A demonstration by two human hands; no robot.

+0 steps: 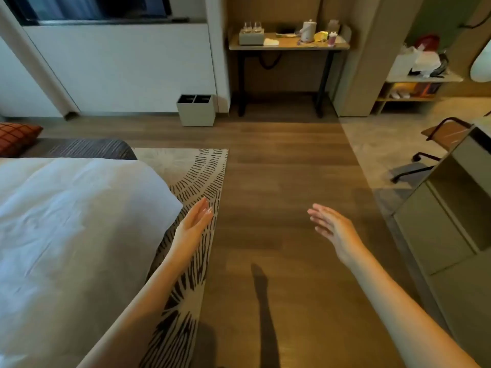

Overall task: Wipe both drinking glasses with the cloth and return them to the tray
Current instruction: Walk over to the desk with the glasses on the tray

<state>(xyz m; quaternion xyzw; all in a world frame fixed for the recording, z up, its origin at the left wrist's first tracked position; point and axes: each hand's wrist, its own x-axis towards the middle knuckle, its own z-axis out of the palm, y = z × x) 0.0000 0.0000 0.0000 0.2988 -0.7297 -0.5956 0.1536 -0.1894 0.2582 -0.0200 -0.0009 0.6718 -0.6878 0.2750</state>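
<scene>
Two clear drinking glasses [252, 27] stand side by side on a pale box-shaped tray [251, 38] at the left end of a wooden side table [289, 45] far across the room. A folded white cloth [271, 42] lies on the table just right of the tray. My left hand [194, 224] is stretched out over the patterned rug, fingers straight and apart, holding nothing. My right hand [335, 230] hovers over the wood floor, fingers spread and empty. Both hands are far from the table.
A white kettle [308, 30], a yellow item and a small pink bottle sit on the table's right half. A bed with white duvet [69, 221] fills the left. A two-slot bin [196, 110] stands by the wall. A cabinet [457, 213] and office chair [435, 144] are on the right.
</scene>
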